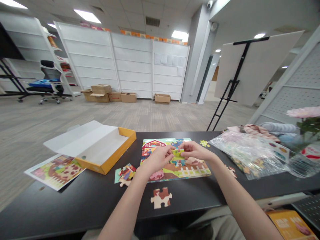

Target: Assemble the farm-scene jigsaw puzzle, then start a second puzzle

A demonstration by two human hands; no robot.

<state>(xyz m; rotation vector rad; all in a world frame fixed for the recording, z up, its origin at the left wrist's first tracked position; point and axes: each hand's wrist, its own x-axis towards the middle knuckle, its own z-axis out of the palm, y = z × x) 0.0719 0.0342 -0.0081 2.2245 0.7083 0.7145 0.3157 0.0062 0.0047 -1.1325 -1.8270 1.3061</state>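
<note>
A farm-scene jigsaw puzzle lies on the black table, with a red barn at its upper left and a white fence at its lower right. Over its middle, my left hand and my right hand pinch a green puzzle piece between them, one at each side. A brown and cream piece lies in front of the puzzle. Several loose pieces are grouped at its left. Beyond my right hand is a yellow-green piece.
An open yellow box and a printed farm picture are at the left. Clear plastic bags holding pieces lie at the right, near a flower vase. Another piece sits beside my right forearm.
</note>
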